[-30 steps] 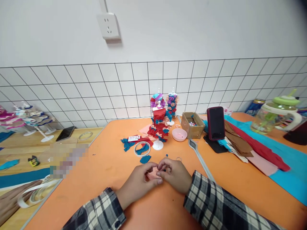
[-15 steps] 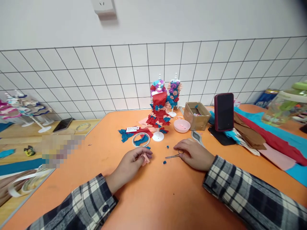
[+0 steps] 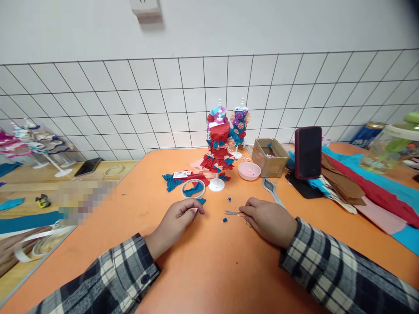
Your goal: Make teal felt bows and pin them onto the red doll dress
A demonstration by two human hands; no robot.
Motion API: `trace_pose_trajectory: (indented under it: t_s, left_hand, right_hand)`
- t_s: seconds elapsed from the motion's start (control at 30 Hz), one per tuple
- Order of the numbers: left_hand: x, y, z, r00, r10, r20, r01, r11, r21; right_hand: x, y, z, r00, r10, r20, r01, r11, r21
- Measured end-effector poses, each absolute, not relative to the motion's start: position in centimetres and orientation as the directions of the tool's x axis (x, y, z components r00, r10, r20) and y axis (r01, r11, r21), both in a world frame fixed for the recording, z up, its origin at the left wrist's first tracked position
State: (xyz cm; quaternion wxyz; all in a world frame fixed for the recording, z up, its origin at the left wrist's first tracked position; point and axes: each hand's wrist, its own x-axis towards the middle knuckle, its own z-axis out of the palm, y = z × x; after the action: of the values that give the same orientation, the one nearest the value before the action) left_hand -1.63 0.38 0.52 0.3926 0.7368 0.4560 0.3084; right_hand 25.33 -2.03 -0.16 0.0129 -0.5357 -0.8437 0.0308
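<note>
My left hand (image 3: 179, 220) rests low over the orange table with its fingers curled inward. Whatever lies between those fingers is hidden from view. Facing it, my right hand (image 3: 266, 219) has its fingertips closed on small metal scissors (image 3: 234, 213), whose blades point left and stand slightly apart. Two blue scraps, one near the blades (image 3: 224, 220) and one farther back (image 3: 229, 199), sit between my hands. Behind my left hand are a roll of tape (image 3: 183, 195) and blue crepe paper (image 3: 170, 183). A mini dress form in a red ruffled dress (image 3: 219, 150) stands beyond.
At the back are a pink bowl (image 3: 249, 171), a cardboard box (image 3: 273, 163) and a second dress form (image 3: 240, 124). A phone (image 3: 308, 152) stands upright at right, beside coloured paper strips (image 3: 369, 179). Another person's hand (image 3: 22, 248) shows at the far left.
The pink ruffled piece seen in my left hand has gone out of sight. My right hand has shifted its hold on the scissors, and the blades have parted a little.
</note>
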Motion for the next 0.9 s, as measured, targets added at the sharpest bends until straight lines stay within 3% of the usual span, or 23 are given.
trace_pose_trajectory:
  t_s: [0.27,0.47,0.63,0.73,0.83,0.9]
  left_hand:
    - [-1.1,0.4,0.5,0.369,0.924,0.103,0.505,-0.292,0.812]
    - [-1.2,0.3,0.3,0.347,0.930,0.124,0.509,-0.298,0.808]
    - [-1.1,0.4,0.3,0.352,0.928,0.126,0.497,-0.299,0.815]
    - [-1.2,0.4,0.2,0.344,0.929,0.136,0.455,-0.292,0.841]
    - [-1.5,0.4,0.3,0.353,0.916,0.192,0.479,-0.353,0.804]
    - [-1.6,0.4,0.4,0.382,0.894,0.234,0.519,-0.417,0.746]
  right_hand:
    - [25.1,-2.9,0.7,-0.342,0.935,-0.094,0.934,0.350,0.076]
    - [25.4,-3.1,0.6,-0.289,0.949,-0.125,0.955,0.296,0.035]
    - [26.0,-1.8,-0.4,-0.342,0.939,0.021,0.888,0.331,-0.321]
    - [26.0,-1.2,-0.9,-0.286,0.957,0.056,0.798,0.270,-0.538]
    - [25.7,-1.2,-1.3,-0.236,0.963,-0.132,0.535,0.016,-0.845]
    - [25.6,-1.4,-1.3,-0.308,0.908,-0.283,0.290,-0.193,-0.937]
